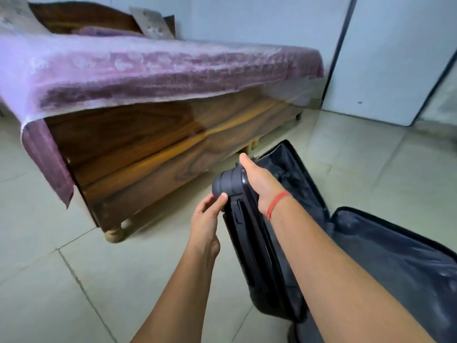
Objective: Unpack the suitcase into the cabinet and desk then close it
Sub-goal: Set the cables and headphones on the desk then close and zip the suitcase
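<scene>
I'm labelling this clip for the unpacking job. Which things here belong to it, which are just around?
Job: suitcase, open, one half raised; left hand and right hand gripping it; white unit, perhaps the cabinet.
Just around: bed, purple cover, pillow, tiled floor.

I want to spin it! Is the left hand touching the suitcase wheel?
Touching. The head view shows the left hand with its thumb tip pressed right against the suitcase wheel, no gap.

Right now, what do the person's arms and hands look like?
No sleeves, gloves, rings or watch show on either arm. The left hand wears nothing; the right hand has a thin red thread band tied round its wrist.
</scene>
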